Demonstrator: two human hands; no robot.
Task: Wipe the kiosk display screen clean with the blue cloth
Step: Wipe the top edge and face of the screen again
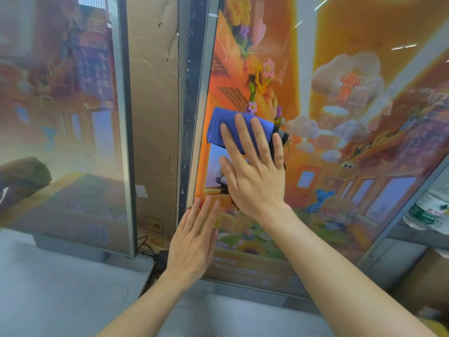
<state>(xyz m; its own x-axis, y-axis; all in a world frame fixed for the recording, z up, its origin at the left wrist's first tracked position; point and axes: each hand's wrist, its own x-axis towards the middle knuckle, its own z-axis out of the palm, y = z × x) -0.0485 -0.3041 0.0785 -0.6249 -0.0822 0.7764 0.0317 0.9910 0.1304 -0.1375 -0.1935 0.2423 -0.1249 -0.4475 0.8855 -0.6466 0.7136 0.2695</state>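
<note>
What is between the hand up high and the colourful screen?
The blue cloth: the right hand presses it flat against the kiosk screen, seen in the head view.

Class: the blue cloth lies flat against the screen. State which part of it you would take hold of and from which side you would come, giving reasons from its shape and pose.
Probably the upper left corner of the cloth. It is folded into a thick pad flat on the screen, and the right hand presses its right part with straight fingers, leaving that corner bare. Come from the upper left, pinching the folded edge. The left hand rests on the screen lower down.
</note>
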